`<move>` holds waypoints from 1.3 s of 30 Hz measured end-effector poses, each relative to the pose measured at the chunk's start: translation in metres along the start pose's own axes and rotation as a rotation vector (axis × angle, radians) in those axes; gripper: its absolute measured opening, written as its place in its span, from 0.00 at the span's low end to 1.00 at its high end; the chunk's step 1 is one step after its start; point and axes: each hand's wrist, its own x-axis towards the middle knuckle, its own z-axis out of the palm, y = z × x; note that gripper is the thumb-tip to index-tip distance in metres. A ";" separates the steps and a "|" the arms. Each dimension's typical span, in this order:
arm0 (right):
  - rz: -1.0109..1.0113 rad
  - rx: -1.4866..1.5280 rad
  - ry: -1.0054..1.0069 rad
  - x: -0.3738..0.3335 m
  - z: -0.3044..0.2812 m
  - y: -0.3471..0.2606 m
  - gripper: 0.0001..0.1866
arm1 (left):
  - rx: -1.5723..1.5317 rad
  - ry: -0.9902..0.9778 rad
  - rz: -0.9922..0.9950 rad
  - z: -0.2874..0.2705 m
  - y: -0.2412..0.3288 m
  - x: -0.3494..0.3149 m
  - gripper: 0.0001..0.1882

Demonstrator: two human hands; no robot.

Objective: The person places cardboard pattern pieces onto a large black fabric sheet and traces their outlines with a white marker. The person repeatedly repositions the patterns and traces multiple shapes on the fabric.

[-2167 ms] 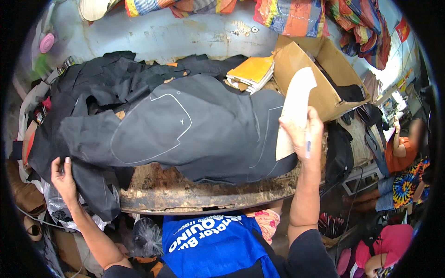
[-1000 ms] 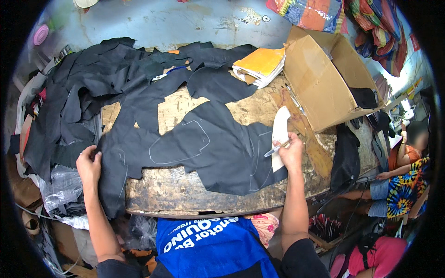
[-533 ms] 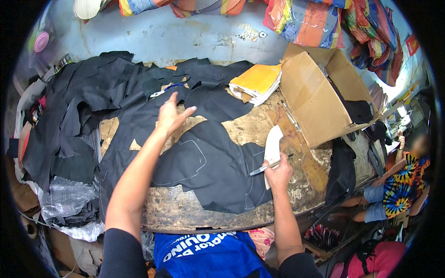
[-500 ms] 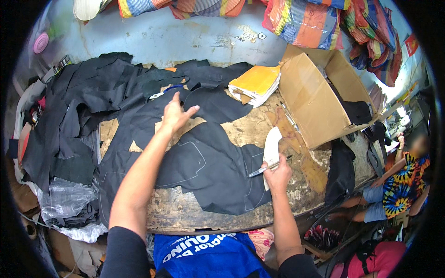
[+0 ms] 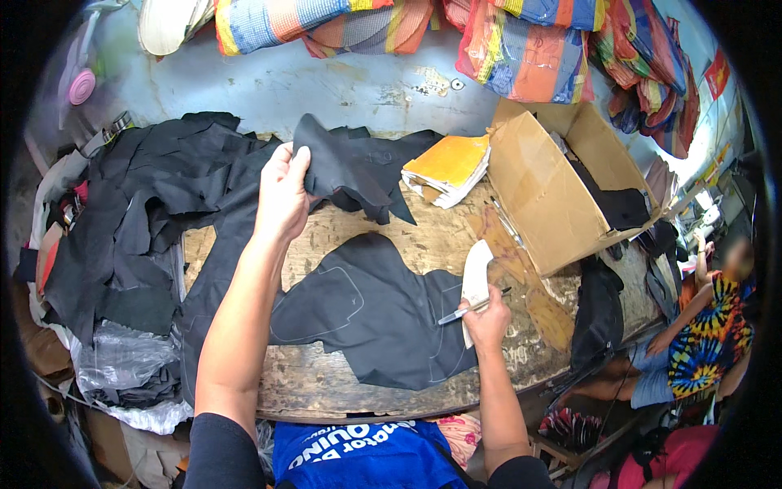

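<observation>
My left hand (image 5: pixel 283 189) is closed on the edge of a black leather piece (image 5: pixel 338 167), which hangs lifted and folded over above the far side of the table. In my right hand (image 5: pixel 487 316) are a silver marking pen (image 5: pixel 453 315) and a curved white pattern piece (image 5: pixel 476 273), held together near the table's right side. Between my hands a larger black leather sheet (image 5: pixel 383 306) lies flat, with pale outlines drawn on it. The right hand is over that sheet's right edge.
Black leather scraps (image 5: pixel 163 196) are heaped at the left beside a clear plastic bag (image 5: pixel 130 359). A yellow-topped paper stack (image 5: pixel 448 160) and an open cardboard box (image 5: pixel 546 175) stand at the back right. Brown patterns (image 5: pixel 546 310) lie on the worn wooden table (image 5: pixel 309 379). Another person (image 5: pixel 709 334) is at the right.
My left hand, spread over the leather before, has taken hold of a black piece and raised it, baring more of the wooden table. The right hand has barely moved.
</observation>
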 end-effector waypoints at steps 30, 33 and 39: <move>0.033 0.962 -0.535 -0.015 -0.103 -0.161 0.14 | 0.046 0.107 0.008 -0.043 0.082 -0.177 0.28; 0.066 1.009 -0.572 -0.012 -0.109 -0.162 0.13 | 0.050 0.101 -0.011 -0.038 0.089 -0.184 0.30; 0.106 1.173 -0.681 -0.025 -0.115 -0.135 0.14 | -0.017 0.143 -0.105 -0.042 0.078 -0.217 0.34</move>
